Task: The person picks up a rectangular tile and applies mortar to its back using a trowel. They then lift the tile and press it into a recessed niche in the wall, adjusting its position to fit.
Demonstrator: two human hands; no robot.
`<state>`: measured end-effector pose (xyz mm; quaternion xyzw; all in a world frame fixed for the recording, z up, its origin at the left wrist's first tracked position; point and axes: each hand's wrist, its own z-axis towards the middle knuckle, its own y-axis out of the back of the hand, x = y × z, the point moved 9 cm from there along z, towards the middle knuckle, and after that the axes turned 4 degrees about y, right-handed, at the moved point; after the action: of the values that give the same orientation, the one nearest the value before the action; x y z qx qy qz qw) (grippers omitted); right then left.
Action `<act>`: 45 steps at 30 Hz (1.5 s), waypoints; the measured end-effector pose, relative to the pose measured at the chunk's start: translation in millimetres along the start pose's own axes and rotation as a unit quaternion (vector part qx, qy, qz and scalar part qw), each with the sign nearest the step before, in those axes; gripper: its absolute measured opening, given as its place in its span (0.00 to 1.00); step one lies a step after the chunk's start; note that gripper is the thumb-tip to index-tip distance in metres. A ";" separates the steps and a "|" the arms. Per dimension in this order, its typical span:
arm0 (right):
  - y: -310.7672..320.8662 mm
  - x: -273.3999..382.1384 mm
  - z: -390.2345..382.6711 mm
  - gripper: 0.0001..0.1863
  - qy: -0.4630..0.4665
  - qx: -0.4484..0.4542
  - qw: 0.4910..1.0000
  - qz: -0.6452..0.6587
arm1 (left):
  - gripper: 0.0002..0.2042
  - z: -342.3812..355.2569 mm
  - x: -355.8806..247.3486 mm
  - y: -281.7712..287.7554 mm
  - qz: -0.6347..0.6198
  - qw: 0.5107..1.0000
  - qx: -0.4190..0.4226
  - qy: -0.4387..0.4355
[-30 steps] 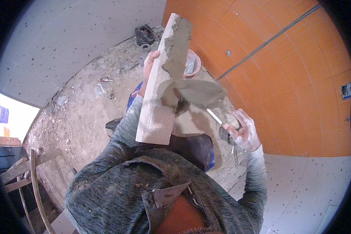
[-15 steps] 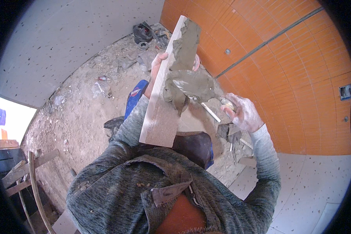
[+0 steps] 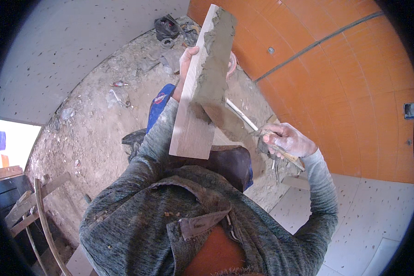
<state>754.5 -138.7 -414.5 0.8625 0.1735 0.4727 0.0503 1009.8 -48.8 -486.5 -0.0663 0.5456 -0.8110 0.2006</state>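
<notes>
A long, narrow tile [image 3: 188,138] is held up in front of me, tilted with its far end pointing away. Grey mortar [image 3: 214,69] covers much of its upper part and right side; the near end is bare. My left hand [image 3: 187,62] grips the tile at its left edge, with some fingers hidden underneath. My right hand [image 3: 290,140] is closed round the wooden handle of a trowel [image 3: 234,126]. The mortar-smeared trowel blade is blurred and tilted at the tile's right edge, low on the mortar; I cannot tell whether it touches.
An orange tiled wall [image 3: 326,87] with a socket box [image 3: 410,111] rises on the right, a pale speckled wall [image 3: 78,50] on the left. A black bag [image 3: 166,27] and debris lie on the dusty floor [image 3: 96,138]. Wooden pieces [image 3: 41,198] stand at lower left.
The trowel has swung down and right off the mortar and tilted. The mortar beneath it now looks flatter. The tile has shifted slightly away from me, still in my left hand.
</notes>
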 end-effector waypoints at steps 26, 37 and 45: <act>-41.3 -19.8 -34.3 0.27 0.094 -0.128 0.972 -0.173 | 0.31 28.7 -39.3 67.5 0.069 0.974 -0.157 -0.145; -28.1 -32.4 -45.7 0.23 0.087 -0.205 0.935 -0.276 | 0.33 28.6 -41.1 83.8 0.062 0.977 -0.151 -0.139; -11.0 -40.0 -57.5 0.20 0.020 -0.242 0.921 -0.303 | 0.35 26.3 -37.6 93.1 0.049 0.982 -0.136 -0.125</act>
<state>684.1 -146.7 -417.7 0.7205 0.3084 0.4794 0.3949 1076.2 -86.6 -556.8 -0.1671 0.6238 -0.7038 0.2959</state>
